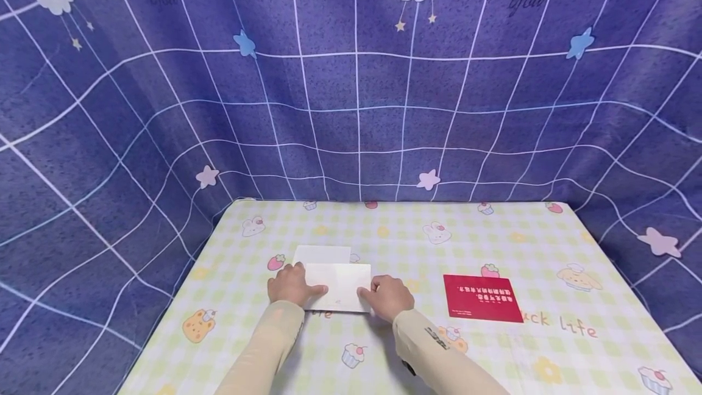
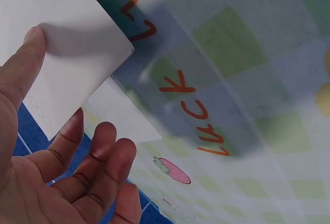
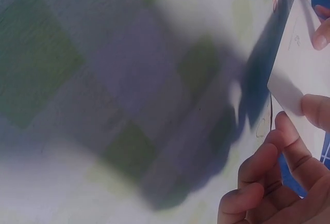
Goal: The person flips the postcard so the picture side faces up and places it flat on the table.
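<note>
Fingers (image 2: 119, 162) of left hand (image 1: 289, 285) and right hand (image 1: 390, 297) pinch opposite sides of white card (image 1: 338, 284), raised off worktop (image 1: 340, 224), thumbs on top; its print too small to read. White sheet (image 1: 322, 254) lies just behind. Red card (image 1: 479, 306), Chinese text upside down, lies apart at right, patterned cloth (image 1: 422, 334) between. Cloth reads "luck", curtain (image 1: 329, 120) "Sunshine You". Far worktop edge well beyond cards.

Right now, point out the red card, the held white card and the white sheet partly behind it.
Red card (image 1: 482, 298): head view, middle of its printed face.
Held white card (image 1: 341, 287): head view, its face between the thumbs.
White sheet (image 1: 322, 254): head view, its uncovered strip.
</note>
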`<action>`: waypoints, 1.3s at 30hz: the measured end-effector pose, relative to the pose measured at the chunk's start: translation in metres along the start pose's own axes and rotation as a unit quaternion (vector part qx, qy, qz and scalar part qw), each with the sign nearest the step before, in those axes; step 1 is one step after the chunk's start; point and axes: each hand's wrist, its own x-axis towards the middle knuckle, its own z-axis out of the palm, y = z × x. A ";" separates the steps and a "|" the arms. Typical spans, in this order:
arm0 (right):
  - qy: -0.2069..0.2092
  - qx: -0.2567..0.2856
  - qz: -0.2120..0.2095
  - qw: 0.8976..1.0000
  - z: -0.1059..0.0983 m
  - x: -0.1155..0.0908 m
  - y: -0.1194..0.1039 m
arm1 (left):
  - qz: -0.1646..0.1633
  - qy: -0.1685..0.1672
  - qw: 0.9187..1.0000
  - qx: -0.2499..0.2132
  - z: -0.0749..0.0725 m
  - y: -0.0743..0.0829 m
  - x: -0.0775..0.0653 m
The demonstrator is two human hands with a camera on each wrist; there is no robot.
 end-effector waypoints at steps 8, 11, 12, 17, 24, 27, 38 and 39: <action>0.001 -0.009 0.004 1.000 -0.008 0.000 0.008 | 0.009 -0.002 1.000 0.002 0.000 0.010 0.000; 0.003 -0.012 0.006 1.000 -0.012 -0.001 0.010 | 0.013 0.001 1.000 0.002 0.000 0.015 0.000; 0.005 -0.012 0.005 1.000 -0.013 -0.002 0.010 | 0.014 0.003 1.000 0.002 0.000 0.016 0.000; 0.011 0.001 0.003 1.000 -0.019 -0.005 0.010 | 0.021 0.013 1.000 0.006 -0.001 0.023 -0.001; 0.007 0.006 0.014 1.000 -0.025 -0.007 0.015 | 0.029 0.013 0.999 0.010 -0.004 0.033 -0.002; 0.009 0.013 0.018 1.000 -0.028 -0.008 0.017 | 0.031 0.012 0.999 0.009 -0.004 0.037 -0.002; 0.004 0.027 0.032 0.999 -0.043 -0.009 0.027 | 0.043 -0.005 0.999 -0.002 -0.006 0.049 -0.001; 0.003 0.028 0.032 0.999 -0.044 -0.010 0.027 | 0.044 -0.007 0.999 -0.004 -0.006 0.050 -0.002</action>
